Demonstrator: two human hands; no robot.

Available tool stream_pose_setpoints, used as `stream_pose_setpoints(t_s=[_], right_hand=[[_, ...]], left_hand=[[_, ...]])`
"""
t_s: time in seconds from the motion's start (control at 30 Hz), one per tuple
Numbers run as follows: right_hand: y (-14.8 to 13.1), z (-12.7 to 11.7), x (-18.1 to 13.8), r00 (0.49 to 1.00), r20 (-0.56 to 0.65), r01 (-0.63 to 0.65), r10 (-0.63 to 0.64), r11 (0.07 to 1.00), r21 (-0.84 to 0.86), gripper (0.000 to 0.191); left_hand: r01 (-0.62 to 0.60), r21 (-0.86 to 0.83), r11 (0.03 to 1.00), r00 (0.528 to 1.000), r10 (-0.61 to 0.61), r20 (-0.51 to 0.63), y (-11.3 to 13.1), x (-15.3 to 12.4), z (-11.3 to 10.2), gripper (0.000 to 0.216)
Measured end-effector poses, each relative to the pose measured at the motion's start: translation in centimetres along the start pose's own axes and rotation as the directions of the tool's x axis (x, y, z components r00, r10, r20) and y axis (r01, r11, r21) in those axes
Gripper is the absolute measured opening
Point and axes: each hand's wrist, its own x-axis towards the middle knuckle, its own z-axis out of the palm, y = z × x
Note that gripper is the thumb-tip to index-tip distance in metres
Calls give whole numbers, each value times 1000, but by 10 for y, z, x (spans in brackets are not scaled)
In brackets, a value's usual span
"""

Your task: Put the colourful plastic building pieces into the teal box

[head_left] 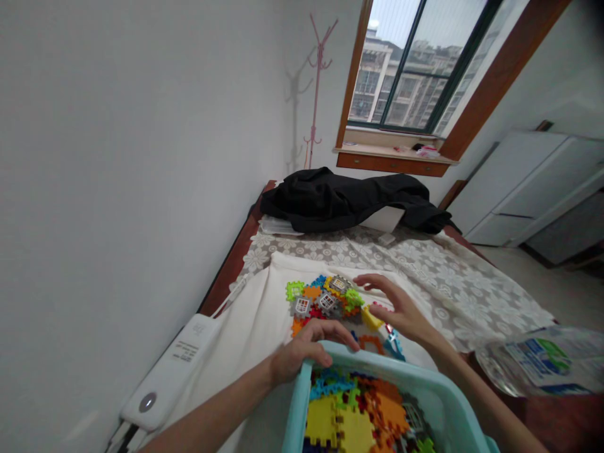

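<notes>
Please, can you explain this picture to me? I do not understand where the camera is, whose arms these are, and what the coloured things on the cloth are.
There is only one picture, taken by a camera worn on a person's head, looking forward and down. The two bare arms coming from the bottom edge belong to that person.

The left hand rests on the rim of a light turquoise plastic basket, which is filled with flat, colourful plastic interlocking building pieces. The right hand is spread open over a small pile of the same kind of pieces lying on a cream cloth. Whether it touches them I cannot tell. Neither hand clearly grips a piece.

The cloth lies on a lace-patterned cover. Further back lies a black garment. At the left edge is a white flat device, and at the right a clear plastic bottle with a blue label.
</notes>
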Motion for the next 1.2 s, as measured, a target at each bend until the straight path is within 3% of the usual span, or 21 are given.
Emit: stream_pose_setpoints(t_s=[0.1,0.17,0.23,0.53,0.8,0.93,1.1,1.2], right_hand=[[35,31,7,994,98,72,-47,963,-259,79],[42,45,7,975,217,136,-52,910,-392,83],[41,50,5,965,259,163,-45,875,-455,76],[40,42,4,985,156,146,-67,806,-574,49],[38,46,7,994,93,98,-51,774,-626,56],[38,50,9,992,118,113,-46,746,-656,62],[41,51,9,992,99,128,-83,736,-665,52],[45,43,7,994,24,96,-102,789,-607,42]], left_hand=[[26,-60,998,1000,-26,-1,-1,0,0,50],[32,-70,997,999,-32,5,-1,0,0,50],[50,-65,997,999,-49,16,-1,0,0,50],[107,-102,989,994,-107,-1,-2,-3,-2,51],[112,-123,986,993,-115,-22,-1,-4,-1,51],[103,-123,987,994,-105,-11,-1,-3,0,50],[124,-149,981,992,-126,-8,-1,-3,0,50],[124,-145,982,992,-127,-10,-1,-4,-1,50]])
